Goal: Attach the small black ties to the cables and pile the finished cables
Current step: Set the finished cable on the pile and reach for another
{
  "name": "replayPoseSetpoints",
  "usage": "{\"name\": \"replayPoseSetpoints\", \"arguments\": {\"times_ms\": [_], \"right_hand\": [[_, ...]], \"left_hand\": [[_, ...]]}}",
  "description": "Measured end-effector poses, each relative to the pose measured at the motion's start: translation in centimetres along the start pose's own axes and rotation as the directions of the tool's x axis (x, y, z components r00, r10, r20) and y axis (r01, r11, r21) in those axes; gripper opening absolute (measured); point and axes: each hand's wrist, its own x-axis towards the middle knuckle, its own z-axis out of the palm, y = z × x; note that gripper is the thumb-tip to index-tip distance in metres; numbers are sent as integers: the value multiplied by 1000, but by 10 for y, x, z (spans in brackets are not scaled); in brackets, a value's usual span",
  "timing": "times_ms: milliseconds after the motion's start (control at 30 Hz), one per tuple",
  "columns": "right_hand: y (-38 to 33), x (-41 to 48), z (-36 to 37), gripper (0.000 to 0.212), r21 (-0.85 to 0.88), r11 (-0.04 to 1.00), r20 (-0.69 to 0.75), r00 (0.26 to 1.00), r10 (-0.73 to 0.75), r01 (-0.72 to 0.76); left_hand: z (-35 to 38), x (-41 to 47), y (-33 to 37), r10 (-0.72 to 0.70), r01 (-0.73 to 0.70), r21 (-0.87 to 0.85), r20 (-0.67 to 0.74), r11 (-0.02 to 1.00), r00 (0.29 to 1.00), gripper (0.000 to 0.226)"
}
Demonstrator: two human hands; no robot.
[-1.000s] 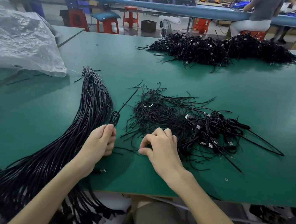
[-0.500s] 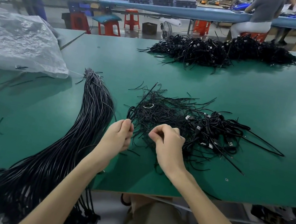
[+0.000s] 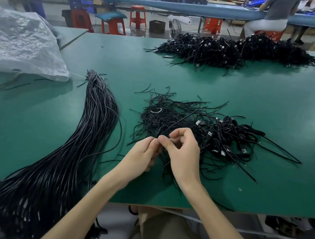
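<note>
A long bundle of straight black cables (image 3: 77, 148) lies on the left of the green table (image 3: 279, 101) and hangs over its near edge. A loose heap of small black ties (image 3: 165, 114) sits in the middle, with a few tied cables (image 3: 230, 137) just right of it. My left hand (image 3: 142, 156) grips a folded black cable. My right hand (image 3: 182, 154) pinches a thin black tie against that cable; the tie sticks up and away to the right. Both hands meet in front of the tie heap.
A large pile of finished cables (image 3: 235, 51) lies at the far side of the table. A crumpled clear plastic bag (image 3: 18, 41) covers the far left. Stray ties dot the table. Red stools (image 3: 113, 25) and a seated person (image 3: 272, 15) are beyond.
My left hand has lifted the folded cable from beside the bundle and carried it right. My right hand picked a tie from the heap and came up to meet it.
</note>
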Motion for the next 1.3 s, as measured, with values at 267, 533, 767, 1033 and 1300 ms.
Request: {"name": "replayPoseSetpoints", "arguments": {"times_ms": [267, 533, 767, 1033, 1300], "right_hand": [[-5, -2, 0, 37, 196, 977, 90, 993, 71, -88], [-11, -7, 0, 39, 259, 960, 66, 993, 97, -111], [-11, -8, -8, 30, 377, 916, -21, 988, 155, -136], [-13, -12, -3, 34, 596, 716, 72, 912, 403, -363], [-12, -15, 0, 22, 668, 574, 144, 839, 524, -474]], "left_hand": [[-20, -8, 8, 103, -108, 33, 114, 994, 988, 39], [-14, -10, 6, 170, -177, 86, 87, 981, 982, 51], [-9, -6, -3, 116, -89, 202, -127, 975, 985, 42], [9, -14, -1, 131, -122, 81, -119, 989, 984, 32], [12, -22, 0, 223, -182, 271, -127, 945, 967, 29]]}}
